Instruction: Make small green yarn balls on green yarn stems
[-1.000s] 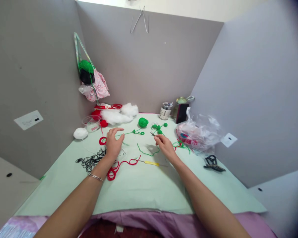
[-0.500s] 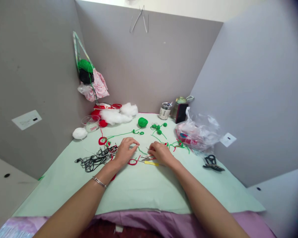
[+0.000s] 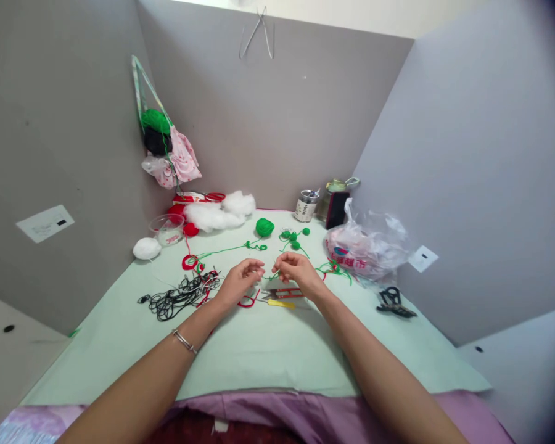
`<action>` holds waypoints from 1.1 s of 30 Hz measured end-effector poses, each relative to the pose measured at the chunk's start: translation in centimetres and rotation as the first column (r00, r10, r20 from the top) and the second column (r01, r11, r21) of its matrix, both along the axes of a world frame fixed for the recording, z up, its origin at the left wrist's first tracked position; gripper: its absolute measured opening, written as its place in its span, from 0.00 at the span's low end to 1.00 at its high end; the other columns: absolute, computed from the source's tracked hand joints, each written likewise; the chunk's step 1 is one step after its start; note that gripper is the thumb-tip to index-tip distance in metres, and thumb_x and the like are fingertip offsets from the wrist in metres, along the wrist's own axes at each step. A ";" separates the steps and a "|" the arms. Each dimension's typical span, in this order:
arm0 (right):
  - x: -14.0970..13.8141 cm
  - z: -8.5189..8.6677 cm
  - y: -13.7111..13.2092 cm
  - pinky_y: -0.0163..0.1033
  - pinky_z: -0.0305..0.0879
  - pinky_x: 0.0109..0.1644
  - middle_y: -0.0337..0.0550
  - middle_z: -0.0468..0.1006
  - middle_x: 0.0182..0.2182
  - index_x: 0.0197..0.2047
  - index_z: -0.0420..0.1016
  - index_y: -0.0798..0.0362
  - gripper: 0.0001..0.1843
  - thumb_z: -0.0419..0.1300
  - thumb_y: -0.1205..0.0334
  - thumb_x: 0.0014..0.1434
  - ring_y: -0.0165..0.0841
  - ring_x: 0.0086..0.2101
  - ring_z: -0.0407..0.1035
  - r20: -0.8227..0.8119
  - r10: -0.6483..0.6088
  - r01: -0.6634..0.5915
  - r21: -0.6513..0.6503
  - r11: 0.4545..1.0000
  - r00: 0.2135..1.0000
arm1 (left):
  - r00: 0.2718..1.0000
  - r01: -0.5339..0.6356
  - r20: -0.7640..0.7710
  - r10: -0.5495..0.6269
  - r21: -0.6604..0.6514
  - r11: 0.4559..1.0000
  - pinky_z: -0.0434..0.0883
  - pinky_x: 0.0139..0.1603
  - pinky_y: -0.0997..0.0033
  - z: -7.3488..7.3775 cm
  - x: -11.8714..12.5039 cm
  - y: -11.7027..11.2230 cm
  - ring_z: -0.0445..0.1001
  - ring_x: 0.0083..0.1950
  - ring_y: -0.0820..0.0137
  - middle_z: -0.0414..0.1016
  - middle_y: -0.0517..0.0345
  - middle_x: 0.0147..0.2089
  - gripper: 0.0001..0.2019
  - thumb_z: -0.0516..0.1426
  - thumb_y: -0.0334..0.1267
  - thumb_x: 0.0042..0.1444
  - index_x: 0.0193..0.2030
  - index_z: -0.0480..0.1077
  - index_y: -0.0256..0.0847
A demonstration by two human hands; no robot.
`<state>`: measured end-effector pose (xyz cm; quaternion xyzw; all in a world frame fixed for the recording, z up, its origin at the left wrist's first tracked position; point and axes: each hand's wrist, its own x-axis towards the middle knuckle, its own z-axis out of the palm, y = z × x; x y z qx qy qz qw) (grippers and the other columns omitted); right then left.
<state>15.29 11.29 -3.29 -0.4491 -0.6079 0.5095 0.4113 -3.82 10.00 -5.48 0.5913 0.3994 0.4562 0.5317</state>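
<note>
Over the middle of the table, my left hand [image 3: 241, 281] is closed in a pinch at one end of a short green yarn [image 3: 271, 278]. My right hand [image 3: 300, 272] pinches the same yarn from the other side; whether something thin is also between its fingertips is too small to tell. Just below the hands lie thread snips [image 3: 284, 294] with orange-red handles and a yellow-handled crochet hook [image 3: 281, 304]. A red yarn loop [image 3: 246, 303] rests beside the hook, near my left wrist. Tangled black yarn [image 3: 178, 298] lies left of my left hand.
Behind the hands sit a green yarn ball [image 3: 264, 227] and small green balls [image 3: 295, 237]. White stuffing [image 3: 215, 216], a clear tub [image 3: 167, 230] and a white ball [image 3: 147, 248] stand back left. A plastic bag [image 3: 363, 243], a tin [image 3: 306, 206] and a black claw clip [image 3: 394, 303] are right.
My right hand has lifted off the snips, which now show more fully. Both hands have come up slightly, with the green yarn raised between them.
</note>
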 end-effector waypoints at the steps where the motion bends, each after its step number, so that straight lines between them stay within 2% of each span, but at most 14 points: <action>1: 0.0 0.2 -0.1 0.34 0.61 0.29 0.39 0.77 0.29 0.33 0.71 0.54 0.11 0.63 0.56 0.51 0.25 0.22 0.64 -0.125 0.015 -0.021 -0.046 0.999 0.992 | 0.998 0.040 0.041 -0.038 -0.033 0.999 0.68 0.37 0.72 0.2 0.1 -0.2 0.74 0.38 0.69 0.76 0.51 0.45 0.17 0.61 0.43 0.52 0.48 0.72 0.41; 3: -0.1 0.5 -0.2 0.34 0.63 0.31 0.38 0.77 0.29 0.37 0.73 0.54 0.16 0.68 0.55 0.47 0.25 0.24 0.66 -0.265 0.026 -0.054 -0.096 0.994 0.964 | 0.989 0.131 0.078 -0.126 -0.068 0.989 0.67 0.35 0.73 0.4 0.4 -0.7 0.74 0.35 0.71 0.76 0.51 0.46 0.20 0.61 0.44 0.52 0.52 0.71 0.42; 6: 0.0 0.6 -0.3 0.32 0.65 0.32 0.39 0.76 0.30 0.40 0.75 0.55 0.19 0.70 0.56 0.45 0.24 0.26 0.67 -0.350 0.015 -0.067 -0.136 0.988 0.937 | 0.973 0.228 0.067 -0.223 -0.085 0.970 0.66 0.33 0.75 0.4 0.7 -1.0 0.72 0.31 0.73 0.77 0.53 0.38 0.16 0.61 0.46 0.52 0.45 0.75 0.39; 9: 0.7 0.7 0.0 0.30 0.63 0.29 0.38 0.75 0.30 0.36 0.74 0.55 0.16 0.70 0.57 0.46 0.23 0.26 0.67 -0.431 -0.039 -0.030 -0.154 0.988 0.902 | 0.978 0.209 0.049 -0.204 -0.117 0.971 0.65 0.31 0.76 0.0 0.8 -0.8 0.69 0.28 0.74 0.76 0.54 0.32 0.14 0.61 0.47 0.52 0.36 0.77 0.37; 11: 1.4 0.9 0.3 0.28 0.61 0.27 0.38 0.75 0.31 0.36 0.72 0.54 0.15 0.70 0.57 0.48 0.23 0.26 0.66 -0.468 -0.066 -0.015 -0.167 0.986 0.881 | 0.983 0.180 0.045 -0.176 -0.127 0.975 0.64 0.30 0.76 -0.4 0.7 -0.6 0.69 0.27 0.74 0.75 0.54 0.31 0.14 0.61 0.47 0.52 0.36 0.78 0.37; 15: 2.9 1.7 0.6 0.28 0.58 0.23 0.37 0.74 0.30 0.35 0.69 0.53 0.14 0.68 0.58 0.49 0.23 0.25 0.64 -0.468 -0.106 0.035 -0.157 0.987 0.877 | 0.984 0.179 0.052 -0.173 -0.128 0.976 0.64 0.29 0.76 -0.5 0.5 -0.4 0.68 0.26 0.74 0.74 0.55 0.29 0.14 0.62 0.48 0.51 0.36 0.79 0.38; 21: 3.6 2.3 0.5 0.29 0.54 0.21 0.36 0.72 0.26 0.37 0.68 0.52 0.16 0.67 0.57 0.48 0.23 0.22 0.61 -0.406 -0.148 0.125 -0.083 0.989 0.902 | 0.984 0.181 0.010 -0.180 -0.097 0.979 0.62 0.27 0.77 0.2 0.7 -0.8 0.66 0.24 0.75 0.71 0.58 0.23 0.14 0.60 0.47 0.53 0.34 0.78 0.38; 25: 4.1 2.3 0.9 0.29 0.53 0.21 0.36 0.71 0.26 0.36 0.67 0.52 0.15 0.66 0.56 0.48 0.24 0.22 0.61 -0.393 -0.202 0.193 -0.064 0.979 0.897 | 0.984 0.178 -0.009 -0.180 -0.115 0.977 0.62 0.27 0.76 0.1 0.7 -0.8 0.66 0.24 0.76 0.71 0.57 0.24 0.15 0.59 0.48 0.53 0.35 0.77 0.37; 27: 5.1 2.4 1.1 0.30 0.54 0.22 0.35 0.70 0.25 0.41 0.68 0.51 0.16 0.63 0.56 0.50 0.25 0.22 0.60 -0.351 -0.289 0.316 0.020 0.949 0.891 | 0.987 0.161 0.001 -0.162 -0.118 0.980 0.62 0.27 0.76 -0.1 0.7 -0.6 0.66 0.24 0.76 0.72 0.57 0.27 0.15 0.59 0.48 0.53 0.37 0.76 0.37; 28: 5.8 2.4 1.2 0.31 0.54 0.23 0.35 0.70 0.25 0.45 0.68 0.50 0.17 0.61 0.56 0.53 0.26 0.22 0.60 -0.306 -0.356 0.402 0.105 0.909 0.883 | 0.989 0.148 0.007 -0.148 -0.112 0.983 0.62 0.27 0.76 -0.2 0.7 -0.6 0.66 0.24 0.76 0.72 0.57 0.28 0.15 0.60 0.48 0.53 0.38 0.76 0.37; 30: 7.4 2.5 1.4 0.33 0.56 0.26 0.36 0.71 0.26 0.50 0.69 0.50 0.17 0.56 0.57 0.58 0.27 0.23 0.61 -0.145 -0.511 0.528 0.333 0.781 0.847 | 0.993 0.118 0.013 -0.118 -0.094 0.989 0.62 0.26 0.76 -0.2 0.6 -0.5 0.66 0.24 0.76 0.72 0.57 0.29 0.15 0.60 0.48 0.53 0.40 0.75 0.38; 31: 8.1 2.4 1.5 0.34 0.58 0.28 0.38 0.71 0.27 0.49 0.72 0.50 0.15 0.53 0.59 0.60 0.28 0.24 0.62 -0.026 -0.577 0.527 0.443 0.726 0.816 | 0.994 0.110 0.013 -0.109 -0.086 0.990 0.62 0.26 0.76 -0.2 0.6 -0.5 0.66 0.24 0.76 0.71 0.57 0.29 0.15 0.60 0.48 0.53 0.40 0.75 0.38; 32: 8.7 2.3 1.5 0.36 0.60 0.31 0.40 0.72 0.28 0.46 0.74 0.51 0.15 0.51 0.61 0.61 0.30 0.26 0.64 0.119 -0.619 0.478 0.530 0.701 0.776 | 0.995 0.103 0.013 -0.102 -0.081 0.991 0.62 0.26 0.76 -0.2 0.6 -0.5 0.66 0.25 0.76 0.71 0.57 0.29 0.15 0.60 0.48 0.53 0.40 0.75 0.38; 33: 9.1 2.1 1.6 0.37 0.61 0.35 0.42 0.74 0.29 0.43 0.77 0.52 0.15 0.49 0.64 0.61 0.31 0.29 0.66 0.281 -0.627 0.393 0.579 0.714 0.726 | 0.995 0.101 0.011 -0.100 -0.079 0.992 0.62 0.26 0.76 -0.1 0.5 -0.5 0.65 0.25 0.76 0.71 0.57 0.29 0.15 0.60 0.48 0.53 0.40 0.75 0.38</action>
